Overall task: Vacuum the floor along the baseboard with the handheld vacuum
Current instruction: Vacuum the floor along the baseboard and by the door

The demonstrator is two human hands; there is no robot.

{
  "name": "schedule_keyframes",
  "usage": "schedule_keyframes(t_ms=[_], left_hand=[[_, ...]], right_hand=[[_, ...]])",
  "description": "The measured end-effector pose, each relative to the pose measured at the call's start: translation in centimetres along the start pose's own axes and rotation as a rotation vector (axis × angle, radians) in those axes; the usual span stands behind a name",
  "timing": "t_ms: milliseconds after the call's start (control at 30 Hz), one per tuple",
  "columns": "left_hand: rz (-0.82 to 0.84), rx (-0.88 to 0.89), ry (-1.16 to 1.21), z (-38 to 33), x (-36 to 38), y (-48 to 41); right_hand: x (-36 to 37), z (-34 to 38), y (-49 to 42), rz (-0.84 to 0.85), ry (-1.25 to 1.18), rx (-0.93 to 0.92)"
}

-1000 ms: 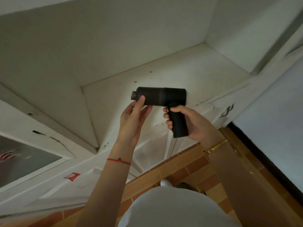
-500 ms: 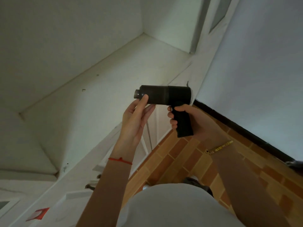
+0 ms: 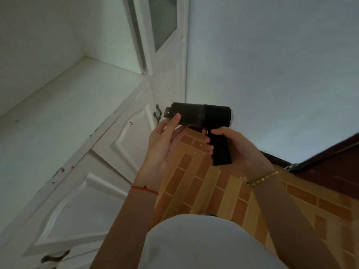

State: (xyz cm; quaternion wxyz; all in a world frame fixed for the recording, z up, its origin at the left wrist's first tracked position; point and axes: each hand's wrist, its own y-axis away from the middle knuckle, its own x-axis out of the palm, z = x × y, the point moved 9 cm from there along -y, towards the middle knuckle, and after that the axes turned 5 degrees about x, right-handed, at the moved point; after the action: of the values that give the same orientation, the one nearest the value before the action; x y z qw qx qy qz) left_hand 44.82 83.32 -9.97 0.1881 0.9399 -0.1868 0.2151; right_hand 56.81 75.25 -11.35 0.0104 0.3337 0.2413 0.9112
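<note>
A black handheld vacuum (image 3: 202,115) with a pistol grip is held level at chest height, nozzle pointing left. My right hand (image 3: 235,146) is closed around its grip. My left hand (image 3: 165,144) reaches up to the nozzle end, thumb on the barrel and fingers loosely cupped under it. Below lies the orange brick-pattern tile floor (image 3: 202,191). A dark baseboard (image 3: 275,159) runs along the foot of the white wall (image 3: 272,65) on the right.
White cabinet doors (image 3: 124,140) with dark handles stand on the left under a white counter (image 3: 68,113). A tall glazed white door (image 3: 163,26) is in the far corner. A dark brown door (image 3: 334,164) is at the right edge.
My view has swung to the right, from the counter toward the wall, floor and baseboard. Both hands keep the same hold on the vacuum.
</note>
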Motion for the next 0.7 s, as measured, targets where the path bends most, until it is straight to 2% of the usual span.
schedule_keyframes(t_ms=[300,700], left_hand=[[0.089,-0.028,-0.057,5.5,10.3,-3.6],[0.16,-0.071,-0.159,8.0,15.8,-9.9]], right_hand=[[-9.3,5.2,5.0,-0.072,-0.067,-0.061],[-15.9,8.7,3.1,-0.107,-0.174,-0.093]])
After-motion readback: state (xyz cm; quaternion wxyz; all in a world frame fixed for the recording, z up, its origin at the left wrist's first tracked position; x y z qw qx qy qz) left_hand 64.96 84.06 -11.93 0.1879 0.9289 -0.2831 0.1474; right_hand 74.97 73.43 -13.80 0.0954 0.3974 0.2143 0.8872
